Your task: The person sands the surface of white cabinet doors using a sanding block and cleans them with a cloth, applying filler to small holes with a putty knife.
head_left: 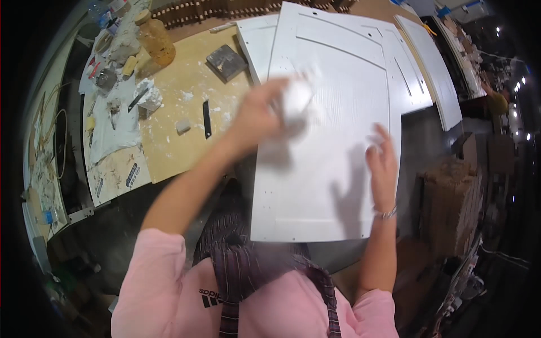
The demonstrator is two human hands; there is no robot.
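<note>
White door panel [329, 141] lies flat on the bench [186, 121], near end hanging off the edge toward the person. Flat and face-up gives full access to the recessed centre field; judging by that, it's laid out for surface work.

Left hand [256, 115] is closed around a white wad [296, 98], probably a cloth or sanding pad, can't tell which. It's pressed on the panel's upper-middle area. Hand and wad are motion-blurred, so it reads as a rubbing stroke. Fingers wrap the wad, thumb side toward the camera.

Right hand [382, 160] is open, fingers spread, palm down on the panel near its right edge. Holds nothing. Likely bracing the panel so it doesn't slide under the rubbing. Bracelet [386, 213] at the wrist.

More white panels [420, 67] are laid partly under and beside the worked one, far side.

Bench left of the panel: sanding block [226, 62], a dark flat tool [207, 119], a small white chunk [183, 125], white dust patches. Further left an amber jar [155, 39], crumpled rags [115, 121] and small clutter, all well apart from the hands.
</note>
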